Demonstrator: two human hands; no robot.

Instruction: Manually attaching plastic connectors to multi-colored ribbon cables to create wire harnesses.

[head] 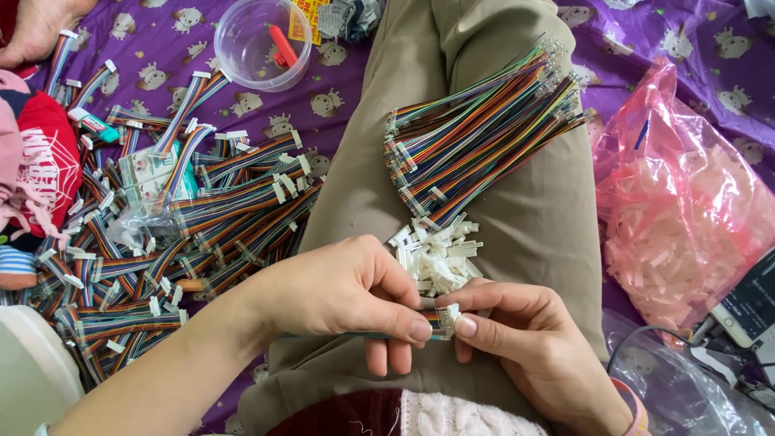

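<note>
Both hands met just below the small heap of white plastic connectors (438, 252) on my khaki trouser leg (517, 210). My left hand (343, 295) pinched a thin rainbow ribbon cable (395, 333) between thumb and forefinger, closed tight on it. My right hand (529, 335) gripped a white connector (446, 313) at the cable's end, fingertips shut around it. Above the heap lay a bundle of loose multicoloured cables (480, 129). Left of the heap, finished cables (202, 218) sprawled on the purple cloth (258, 105). Right of it sat a pink bag (686, 218).
</note>
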